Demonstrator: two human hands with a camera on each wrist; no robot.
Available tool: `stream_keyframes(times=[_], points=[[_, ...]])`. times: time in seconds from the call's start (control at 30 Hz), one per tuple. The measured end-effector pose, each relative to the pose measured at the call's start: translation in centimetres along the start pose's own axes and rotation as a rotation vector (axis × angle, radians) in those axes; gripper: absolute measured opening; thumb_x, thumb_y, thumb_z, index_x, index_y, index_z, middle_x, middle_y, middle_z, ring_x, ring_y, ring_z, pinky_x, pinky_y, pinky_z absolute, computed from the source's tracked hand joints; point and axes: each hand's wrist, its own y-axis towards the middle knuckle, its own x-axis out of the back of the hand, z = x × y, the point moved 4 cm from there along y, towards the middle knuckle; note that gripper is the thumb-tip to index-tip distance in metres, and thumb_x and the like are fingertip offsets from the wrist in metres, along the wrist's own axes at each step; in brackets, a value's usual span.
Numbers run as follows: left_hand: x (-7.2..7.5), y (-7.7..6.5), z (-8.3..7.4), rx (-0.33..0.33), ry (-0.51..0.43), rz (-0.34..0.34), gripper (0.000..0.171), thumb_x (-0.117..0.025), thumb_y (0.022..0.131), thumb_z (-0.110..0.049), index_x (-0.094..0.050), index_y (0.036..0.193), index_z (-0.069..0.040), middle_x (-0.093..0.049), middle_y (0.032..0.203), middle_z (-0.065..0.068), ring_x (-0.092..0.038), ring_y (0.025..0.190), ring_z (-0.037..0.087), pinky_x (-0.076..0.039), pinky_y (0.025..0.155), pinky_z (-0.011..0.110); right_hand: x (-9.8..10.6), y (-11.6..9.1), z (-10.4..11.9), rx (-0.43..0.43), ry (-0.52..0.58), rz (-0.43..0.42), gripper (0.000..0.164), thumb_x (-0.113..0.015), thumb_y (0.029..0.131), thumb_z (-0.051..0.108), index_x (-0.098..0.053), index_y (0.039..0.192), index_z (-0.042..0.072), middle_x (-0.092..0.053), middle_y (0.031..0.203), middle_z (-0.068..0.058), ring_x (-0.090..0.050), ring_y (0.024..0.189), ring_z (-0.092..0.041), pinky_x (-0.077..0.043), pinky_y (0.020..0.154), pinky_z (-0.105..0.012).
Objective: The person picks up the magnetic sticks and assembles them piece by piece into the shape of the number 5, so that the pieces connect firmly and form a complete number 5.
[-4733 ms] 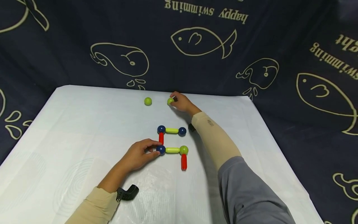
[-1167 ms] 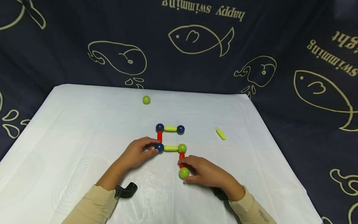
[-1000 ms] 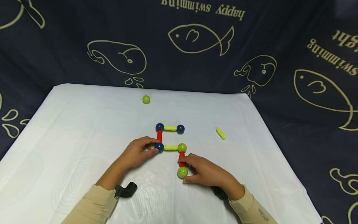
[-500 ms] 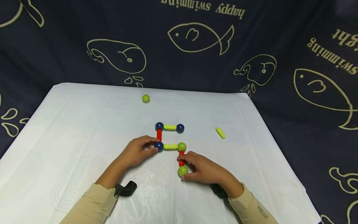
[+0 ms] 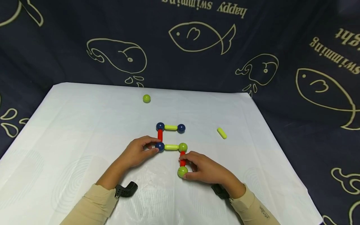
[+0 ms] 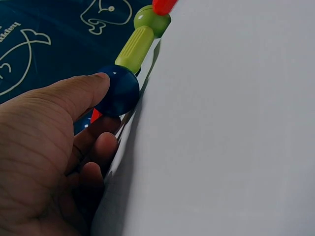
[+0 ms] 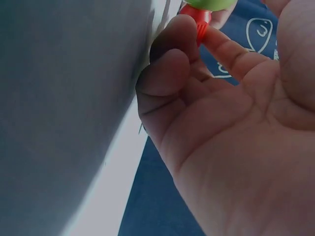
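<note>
A flat chain of magnetic balls and sticks lies mid-table. At its top a yellow-green stick [image 5: 171,127] joins two blue balls; a red stick [image 5: 160,135] runs down to a lower blue ball [image 5: 159,147]. My left hand [image 5: 137,153] pinches that ball between thumb and finger, as the left wrist view confirms. Another yellow-green stick [image 5: 172,147] leads right to a green ball [image 5: 183,147]. Below it, a second red stick [image 5: 182,160] meets a lower green ball [image 5: 182,172]. My right hand [image 5: 206,168] has its thumb on this ball and its forefinger over the red stick.
A loose green ball [image 5: 146,98] sits near the back edge of the white-covered table [image 5: 92,118]. One loose yellow-green stick [image 5: 222,133] lies right of the chain. Behind hangs a dark cloth [image 5: 197,72] with fish drawings.
My right hand has brought a green ball from the table's back to the lower red stick's end. Lately that ball shifted slightly left, under the stick. The left hand stays on the blue ball.
</note>
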Motion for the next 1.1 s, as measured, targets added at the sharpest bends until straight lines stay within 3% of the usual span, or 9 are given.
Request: stream_keyframes(times=[0.27,0.53,0.83,1.1], points=[[0.0,0.1,0.0,-0.006,0.006,-0.001,0.031,-0.076,0.089,-0.019,-0.071,0.120,-0.018,-0.064,0.094,-0.009,-0.057,0.083,0.012,-0.046,0.073,0.035,-0.1,-0.1,0.2,0.025,-0.002,0.038,0.042,-0.070,0.094,0.032,-0.060,0.132,0.018,-0.057,0.106,0.013,-0.054,0.085,-0.009,-0.046,0.076,-0.024],[-0.1,0.1,0.0,-0.003,0.005,-0.002,0.030,-0.075,0.089,-0.020,-0.072,0.120,-0.019,-0.063,0.093,-0.009,-0.057,0.082,0.012,-0.047,0.073,0.034,-0.1,-0.1,0.2,0.081,-0.015,0.031,0.028,-0.069,0.096,0.026,-0.063,0.122,0.019,-0.056,0.098,0.013,-0.054,0.084,-0.010,-0.046,0.073,-0.023],[-0.1,0.1,0.1,-0.003,0.007,-0.006,0.031,-0.075,0.090,-0.020,-0.071,0.121,-0.020,-0.063,0.093,-0.009,-0.057,0.082,0.012,-0.047,0.074,0.035,0.0,-0.1,0.3,0.099,0.005,0.027,0.024,-0.069,0.096,0.024,-0.064,0.119,0.020,-0.057,0.099,0.013,-0.055,0.084,-0.010,-0.046,0.073,-0.023],[-0.2,0.1,0.3,0.003,0.007,-0.004,0.032,-0.074,0.091,-0.019,-0.070,0.123,-0.018,-0.063,0.095,-0.008,-0.056,0.082,0.012,-0.047,0.073,0.034,1.3,-0.6,-0.4,0.041,0.051,0.036,0.048,-0.067,0.097,0.029,-0.053,0.140,0.013,-0.061,0.105,0.005,-0.056,0.086,-0.011,-0.048,0.075,-0.026]])
